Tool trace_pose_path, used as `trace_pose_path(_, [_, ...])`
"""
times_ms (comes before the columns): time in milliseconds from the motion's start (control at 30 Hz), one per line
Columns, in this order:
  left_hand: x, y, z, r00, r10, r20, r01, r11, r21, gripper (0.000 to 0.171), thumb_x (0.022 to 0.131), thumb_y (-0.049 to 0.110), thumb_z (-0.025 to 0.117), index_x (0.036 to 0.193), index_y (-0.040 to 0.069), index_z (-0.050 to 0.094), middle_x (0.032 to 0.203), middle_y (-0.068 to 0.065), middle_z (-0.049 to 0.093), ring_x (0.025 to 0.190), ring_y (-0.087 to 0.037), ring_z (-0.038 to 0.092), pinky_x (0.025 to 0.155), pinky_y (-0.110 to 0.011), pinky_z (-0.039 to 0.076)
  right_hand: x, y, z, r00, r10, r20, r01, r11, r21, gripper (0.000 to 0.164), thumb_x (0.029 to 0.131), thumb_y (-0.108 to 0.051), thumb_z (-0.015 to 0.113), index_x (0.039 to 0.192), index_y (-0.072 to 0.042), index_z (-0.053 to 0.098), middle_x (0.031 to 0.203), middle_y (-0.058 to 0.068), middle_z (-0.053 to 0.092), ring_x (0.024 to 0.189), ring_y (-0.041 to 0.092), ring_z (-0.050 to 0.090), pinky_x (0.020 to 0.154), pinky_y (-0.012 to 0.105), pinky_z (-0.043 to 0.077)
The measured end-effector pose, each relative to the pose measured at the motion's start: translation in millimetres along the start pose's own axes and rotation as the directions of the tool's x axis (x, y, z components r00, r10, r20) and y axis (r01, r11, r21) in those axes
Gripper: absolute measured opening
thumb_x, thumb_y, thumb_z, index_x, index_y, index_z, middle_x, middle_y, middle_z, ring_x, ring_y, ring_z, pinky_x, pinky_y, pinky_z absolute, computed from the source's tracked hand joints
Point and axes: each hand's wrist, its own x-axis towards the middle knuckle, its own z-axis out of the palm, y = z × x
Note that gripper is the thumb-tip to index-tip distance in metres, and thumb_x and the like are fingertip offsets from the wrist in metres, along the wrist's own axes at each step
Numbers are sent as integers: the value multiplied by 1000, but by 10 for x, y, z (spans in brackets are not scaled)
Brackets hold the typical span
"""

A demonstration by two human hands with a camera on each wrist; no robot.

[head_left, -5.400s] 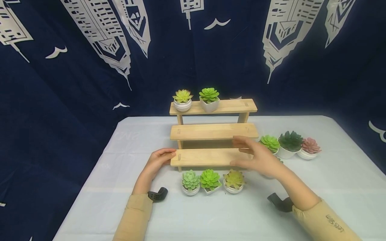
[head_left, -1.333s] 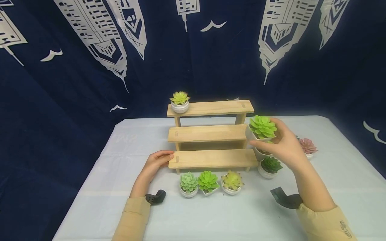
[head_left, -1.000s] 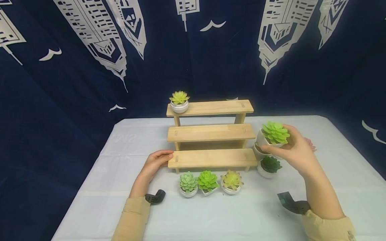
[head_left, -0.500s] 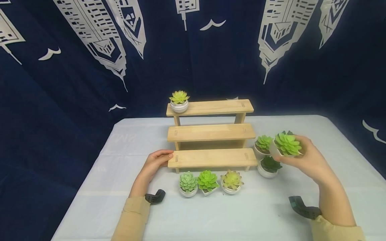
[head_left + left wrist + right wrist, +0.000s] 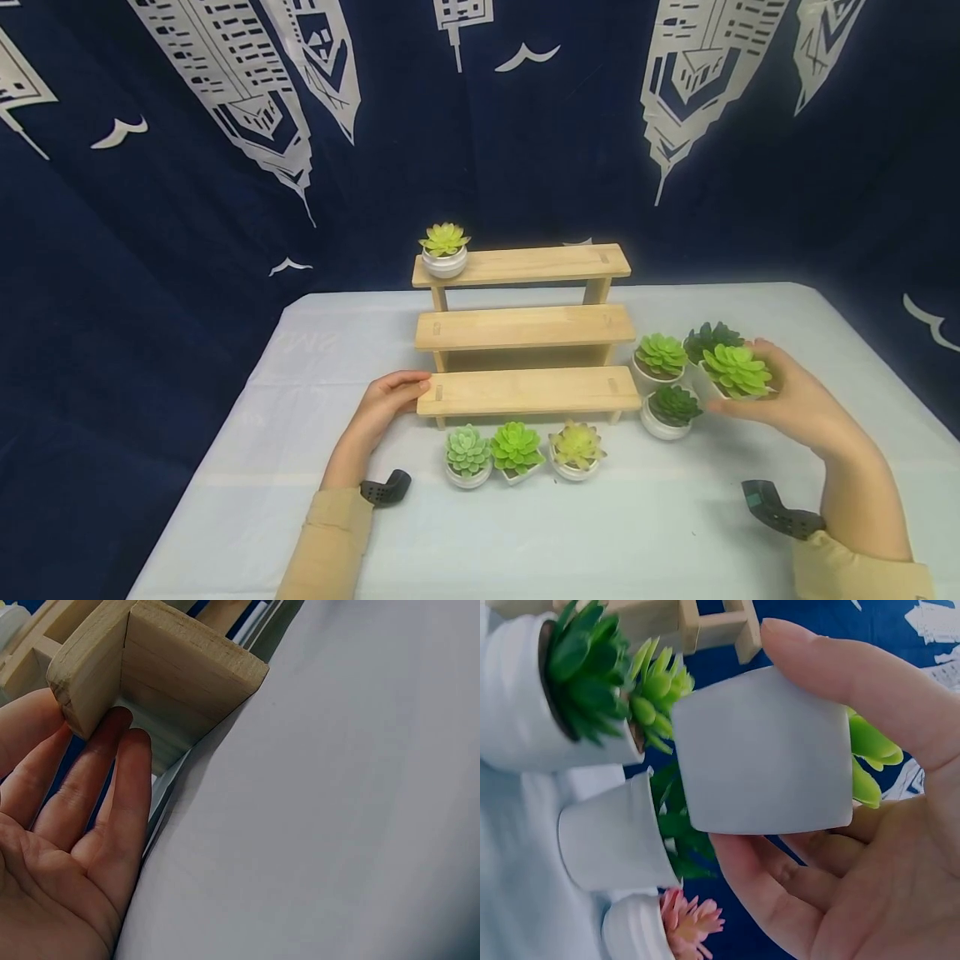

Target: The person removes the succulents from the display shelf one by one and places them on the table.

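My right hand (image 5: 802,404) holds a bright green potted succulent (image 5: 737,372) by its square white pot (image 5: 765,754), thumb on one side and fingers on the other. The pot is off the table, in front of a dark green succulent (image 5: 711,340). In the head view it hides the pink succulent (image 5: 688,922), which the right wrist view shows. My left hand (image 5: 384,410) grips the left end of the lowest step of a three-step wooden stand (image 5: 525,390). Its thumb lies at the board's edge and its fingertips reach underneath (image 5: 112,787).
On the top step's left end stands a yellow-green succulent (image 5: 445,250). Three small succulents (image 5: 516,450) line up before the stand. To its right are a light green one (image 5: 660,358) and a dark green one (image 5: 667,411). A patterned navy cloth (image 5: 480,150) hangs behind the white-covered table (image 5: 562,542).
The bright green succulent left the top step in my right hand, which carried it right and down beyond the stand. My left hand stays at the lowest step.
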Motion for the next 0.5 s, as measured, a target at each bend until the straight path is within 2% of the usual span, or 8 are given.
trace_pose_path(100, [1,1,-4,1000,-1,1,1,1000,4,35,85,14,70,114,-5,63,112,-11,63,93,-17,64,81,-31,54,14,70,-9,1000,-16,12,16,1000,16,107,79,-28,76,145,9,0,147,37,-1,129,60,3,93,77,14])
trace_pose_path(200, [8,-5,-6,1000,-3,1,3,1000,-1,35,85,14,70,114,-5,63,113,-11,63,94,-17,63,81,-30,54,19,141,-12,999,-26,21,26,1000,12,105,78,-26,77,144,13,4,147,36,-6,131,58,-2,96,76,10])
trace_pose_path(333, [11,-9,-3,1000,-7,-2,7,1000,0,35,85,14,70,114,-4,63,113,-11,63,95,-16,63,82,-30,54,14,225,-9,999,-36,33,36,999,6,94,77,-23,78,138,14,18,144,41,5,129,60,4,93,77,14])
trace_pose_path(500, [1,-4,1,1000,-10,-5,11,1000,5,35,85,15,70,114,-4,63,113,-11,62,94,-17,63,82,-30,54,18,313,10,998,-50,45,49,999,19,86,75,-21,78,136,9,25,140,42,18,126,61,13,89,77,21])
